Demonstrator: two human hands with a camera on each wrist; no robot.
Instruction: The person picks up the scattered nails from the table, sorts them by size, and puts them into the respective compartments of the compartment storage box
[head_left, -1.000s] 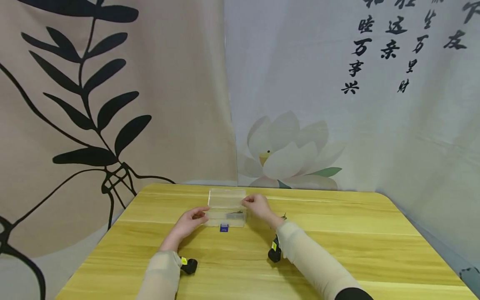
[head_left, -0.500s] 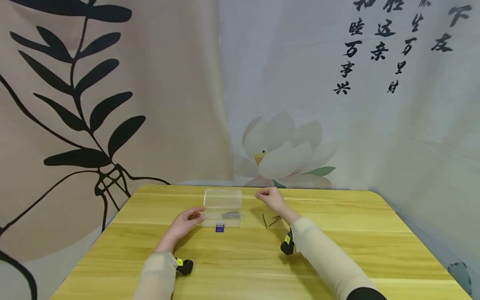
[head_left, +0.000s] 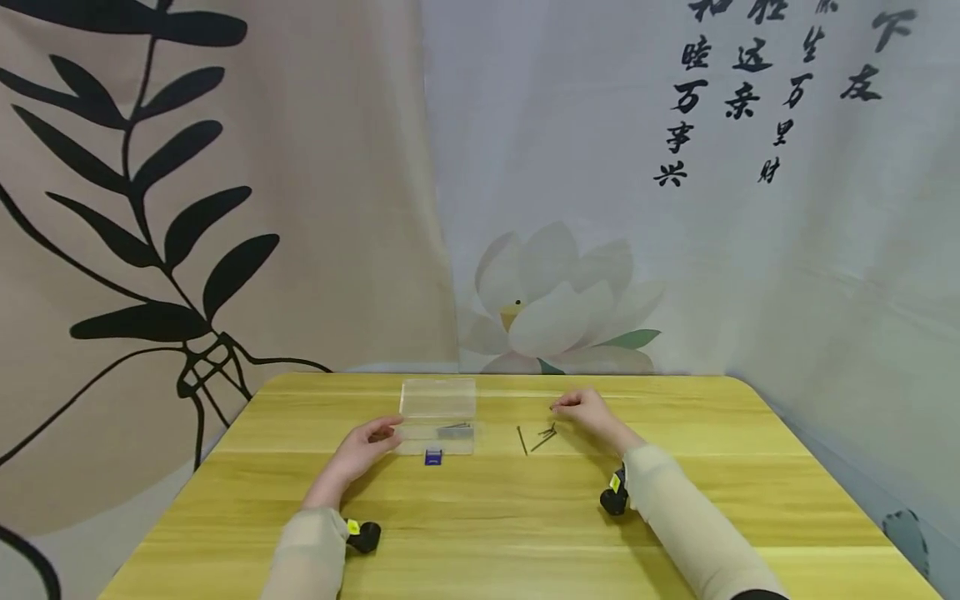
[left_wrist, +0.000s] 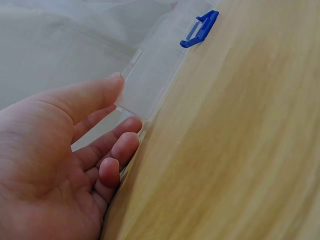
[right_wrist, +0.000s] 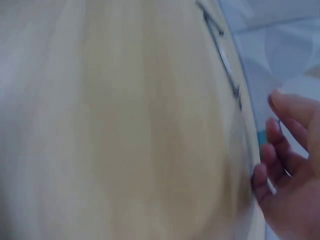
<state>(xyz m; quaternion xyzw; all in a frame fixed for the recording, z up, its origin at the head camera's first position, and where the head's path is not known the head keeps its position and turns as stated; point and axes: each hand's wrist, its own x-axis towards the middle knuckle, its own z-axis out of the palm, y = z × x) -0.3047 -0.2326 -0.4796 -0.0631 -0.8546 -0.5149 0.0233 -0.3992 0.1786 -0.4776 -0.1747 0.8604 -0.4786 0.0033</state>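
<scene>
A clear plastic box (head_left: 420, 446) stands near the back of the table with its lid (head_left: 438, 398) raised and a blue latch (head_left: 433, 457) at its front. My left hand (head_left: 369, 446) holds the box's left end, with the thumb (left_wrist: 102, 95) at the corner and fingers curled beside the wall. Several thin dark metal pieces like nails (head_left: 522, 440) lie right of the box. Just above and behind them is my right hand (head_left: 588, 410), its fingers bent and a dark speck at the fingertips; I cannot tell whether it pinches anything.
More thin metal pieces (head_left: 455, 426) lie inside the box. Light wood tabletop (head_left: 480, 525) spreads around it, its back edge close behind the lid. A printed fabric curtain (head_left: 360, 208) hangs beyond. Each wrist wears a small black camera (head_left: 363, 537).
My right hand has moved away from the lid's right edge, rightward to the nail-like pieces, rising and then lowering. My left hand stays at the box. The head view has turned slightly right.
</scene>
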